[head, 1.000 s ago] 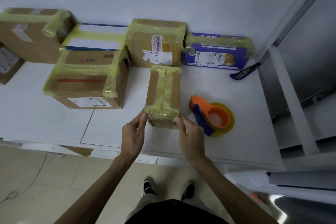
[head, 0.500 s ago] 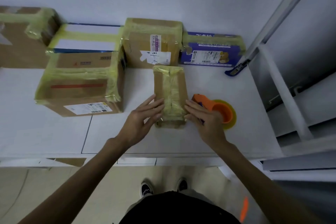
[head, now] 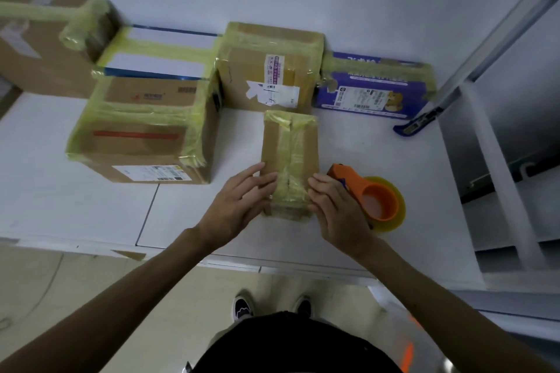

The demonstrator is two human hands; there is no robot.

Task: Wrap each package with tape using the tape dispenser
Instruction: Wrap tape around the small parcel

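both left hand (head: 239,206) and right hand (head: 336,209) now farther onto small box (head: 290,145)

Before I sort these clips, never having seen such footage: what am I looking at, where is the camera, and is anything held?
No machine here: these are a person's two bare hands. The one picture comes from a camera worn on the head, looking forward and down. On the white table lies a small cardboard box wrapped in yellowish tape. The left hand and right hand rest on its near end with fairly straight fingers, pressing rather than gripping. The orange tape dispenser lies just right of the box, not gripped. Along the wall stand more taped packages, among them a purple box.
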